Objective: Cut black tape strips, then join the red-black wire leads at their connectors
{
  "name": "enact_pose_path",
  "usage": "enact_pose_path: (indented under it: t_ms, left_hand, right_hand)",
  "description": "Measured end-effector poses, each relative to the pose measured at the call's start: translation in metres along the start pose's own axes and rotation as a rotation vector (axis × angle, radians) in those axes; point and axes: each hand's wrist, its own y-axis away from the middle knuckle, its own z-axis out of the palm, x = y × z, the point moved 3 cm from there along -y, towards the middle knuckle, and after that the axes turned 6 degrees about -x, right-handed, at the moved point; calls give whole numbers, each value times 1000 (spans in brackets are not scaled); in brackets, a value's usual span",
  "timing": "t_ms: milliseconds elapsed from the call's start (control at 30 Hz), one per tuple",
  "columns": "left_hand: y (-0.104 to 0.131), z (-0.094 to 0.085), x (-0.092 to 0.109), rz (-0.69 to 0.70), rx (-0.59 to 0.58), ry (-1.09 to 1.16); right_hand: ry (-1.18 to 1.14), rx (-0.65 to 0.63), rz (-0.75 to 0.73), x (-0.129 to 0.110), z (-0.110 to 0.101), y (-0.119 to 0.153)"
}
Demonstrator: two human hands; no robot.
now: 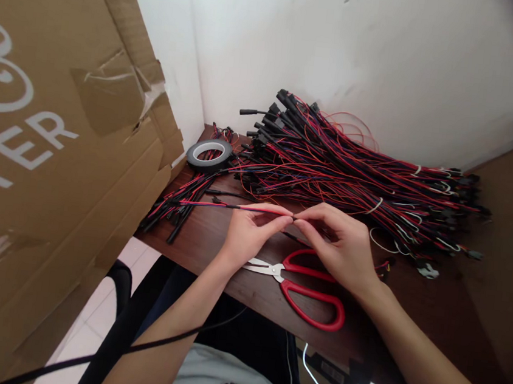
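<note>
"One big brown box (18,148) fills the left side of the frame. Is it trouble?"

"Maybe. If somebody bumped it, it might shove the stuff on the table (216,230)."

"And the big heap of wires (333,157), from the middle to the right?"

"It's all tangly. A hand could snag there and drag lots along. The small pile (186,203), left of the middle, could get pulled too."

"What about the red scissors (278,272), low in the middle?"

"Their handles are spread, so the blades may be apart. The left wrist covers the tips, so it might get poked."

"The left hand (250,231) and right hand (340,240) nearly touch in the middle."

"Yes. The tape roll (208,164), up and left of them, sits on bumpy wires, so it could slide."

"And the thin wires (209,204), in the middle?"

"The left fingers pinch them. The right fingers pinch their dark tip, too tiny to make out. Slippery fingers or a hard tug could spoil that spot."
</note>
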Motion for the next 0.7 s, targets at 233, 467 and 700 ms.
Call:
enact_pose_path:
  t_ms: [233,467,700]
  left_hand:
    - [-3,-6,0,-12,92,160]
    - [-5,-10,-1,-72,233,384]
    - [-4,-12,0,-71,253,390]
  right_hand:
    - [-11,30,47,7,-2,2]
    - [17,28,31,7,-1,0]
    - [-2,10,112,9,-2,-1]
